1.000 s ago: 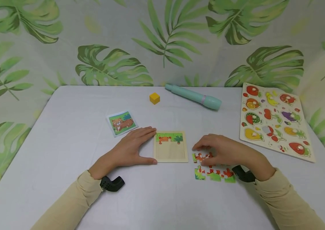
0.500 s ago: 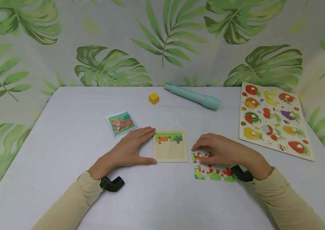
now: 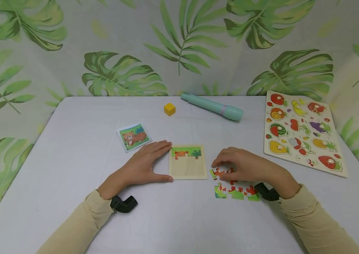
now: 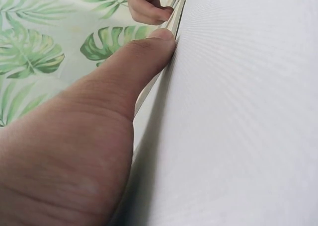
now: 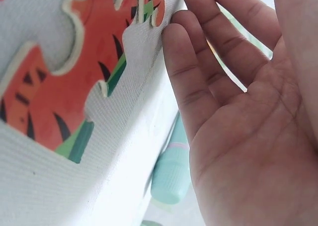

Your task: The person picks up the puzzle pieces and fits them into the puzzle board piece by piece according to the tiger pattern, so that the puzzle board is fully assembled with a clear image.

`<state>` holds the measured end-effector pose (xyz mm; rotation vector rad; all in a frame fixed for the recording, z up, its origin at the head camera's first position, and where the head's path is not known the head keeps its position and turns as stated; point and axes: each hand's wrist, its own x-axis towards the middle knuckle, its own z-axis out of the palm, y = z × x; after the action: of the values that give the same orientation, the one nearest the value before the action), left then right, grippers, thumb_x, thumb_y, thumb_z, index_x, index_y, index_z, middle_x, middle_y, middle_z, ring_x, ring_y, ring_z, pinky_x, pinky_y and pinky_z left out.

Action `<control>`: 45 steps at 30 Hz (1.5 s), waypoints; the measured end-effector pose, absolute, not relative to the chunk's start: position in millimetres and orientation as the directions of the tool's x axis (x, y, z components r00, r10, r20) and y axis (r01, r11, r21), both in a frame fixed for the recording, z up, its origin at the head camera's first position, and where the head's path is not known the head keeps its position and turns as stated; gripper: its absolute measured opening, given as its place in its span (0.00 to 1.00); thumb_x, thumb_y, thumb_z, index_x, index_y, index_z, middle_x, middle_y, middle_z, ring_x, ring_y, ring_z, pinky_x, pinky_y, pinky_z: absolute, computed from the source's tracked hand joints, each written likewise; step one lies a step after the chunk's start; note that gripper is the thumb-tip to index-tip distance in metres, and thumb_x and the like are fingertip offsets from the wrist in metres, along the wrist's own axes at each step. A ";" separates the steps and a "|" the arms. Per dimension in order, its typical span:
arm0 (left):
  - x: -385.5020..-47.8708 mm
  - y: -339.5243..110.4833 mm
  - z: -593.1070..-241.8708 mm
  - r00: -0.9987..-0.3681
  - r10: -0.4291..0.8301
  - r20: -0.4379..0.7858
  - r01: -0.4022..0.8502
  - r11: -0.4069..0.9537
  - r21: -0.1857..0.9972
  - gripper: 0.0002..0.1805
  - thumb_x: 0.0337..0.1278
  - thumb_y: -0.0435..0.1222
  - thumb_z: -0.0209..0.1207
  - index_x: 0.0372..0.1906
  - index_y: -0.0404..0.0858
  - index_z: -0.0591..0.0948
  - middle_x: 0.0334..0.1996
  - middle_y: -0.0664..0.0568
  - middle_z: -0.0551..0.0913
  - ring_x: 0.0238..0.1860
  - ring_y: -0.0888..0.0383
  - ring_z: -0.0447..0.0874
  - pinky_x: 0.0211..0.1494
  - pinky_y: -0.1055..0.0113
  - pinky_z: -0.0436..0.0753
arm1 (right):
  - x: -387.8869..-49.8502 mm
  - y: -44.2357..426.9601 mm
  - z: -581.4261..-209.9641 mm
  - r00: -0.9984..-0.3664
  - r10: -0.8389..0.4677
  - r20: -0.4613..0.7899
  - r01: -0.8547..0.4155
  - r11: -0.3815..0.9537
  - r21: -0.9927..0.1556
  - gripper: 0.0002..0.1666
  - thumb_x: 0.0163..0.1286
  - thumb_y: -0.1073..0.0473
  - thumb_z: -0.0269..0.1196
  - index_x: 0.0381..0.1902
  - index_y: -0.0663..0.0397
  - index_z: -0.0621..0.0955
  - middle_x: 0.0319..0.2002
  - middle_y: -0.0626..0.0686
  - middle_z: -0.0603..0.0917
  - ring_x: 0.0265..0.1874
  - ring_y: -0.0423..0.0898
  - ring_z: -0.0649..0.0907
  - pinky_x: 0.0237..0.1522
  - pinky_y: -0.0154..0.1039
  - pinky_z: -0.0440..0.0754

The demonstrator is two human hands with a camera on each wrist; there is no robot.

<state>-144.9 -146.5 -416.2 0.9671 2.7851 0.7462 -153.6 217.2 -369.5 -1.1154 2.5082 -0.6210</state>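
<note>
In the head view, my left hand [image 3: 146, 162] lies with straight fingers and thumb against the left side of a square wooden puzzle tray [image 3: 188, 177]. Its thumb [image 4: 159, 37] touches the tray edge in the left wrist view. The top row of the tray holds fitted puzzle pieces [image 3: 189, 152] with green leaves and orange ears. Over loose pieces on the right, my right hand [image 3: 246, 164] pinches a red-orange puzzle piece [image 3: 218, 171] between thumb and fingers; the fingers partly hide it. Other tiger-striped pieces [image 5: 74, 82] lie under the palm, with a row [image 3: 237, 193] nearer me.
A tiger picture card [image 3: 134, 137] lies behind my left hand. Farther back are a yellow cube [image 3: 169, 109] and a mint-green microphone-shaped toy [image 3: 212, 106]. A fruit peg puzzle board [image 3: 303, 134] stands at right. A leaf-patterned cloth [image 3: 122, 70] hangs behind the white table.
The piece under my right fingertips has turned slightly and shifted a little left. My left hand and the tray keep their places.
</note>
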 end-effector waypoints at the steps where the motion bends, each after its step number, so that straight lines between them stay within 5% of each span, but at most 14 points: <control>1: -144.9 -146.5 -416.2 -0.794 0.605 0.063 0.556 0.679 0.481 0.57 0.48 0.66 0.71 0.79 0.41 0.65 0.79 0.53 0.63 0.81 0.52 0.56 0.82 0.47 0.58 | -153.6 217.0 -369.5 -0.640 -0.759 -0.117 -0.617 0.599 -0.511 0.17 0.67 0.52 0.74 0.53 0.40 0.87 0.49 0.37 0.84 0.48 0.38 0.79 0.53 0.40 0.81; 45: -143.3 -146.4 -414.7 -0.790 0.608 0.081 0.566 0.671 0.479 0.57 0.49 0.65 0.71 0.79 0.40 0.65 0.79 0.52 0.64 0.81 0.50 0.57 0.81 0.45 0.58 | -149.7 212.9 -370.4 -0.645 -0.760 -0.079 -0.675 0.615 -0.407 0.15 0.68 0.52 0.72 0.52 0.40 0.87 0.46 0.36 0.84 0.47 0.36 0.79 0.53 0.41 0.83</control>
<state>-143.3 -146.4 -414.7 0.9835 2.7928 0.7561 -149.7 212.9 -370.4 -1.1761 2.5968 -0.5046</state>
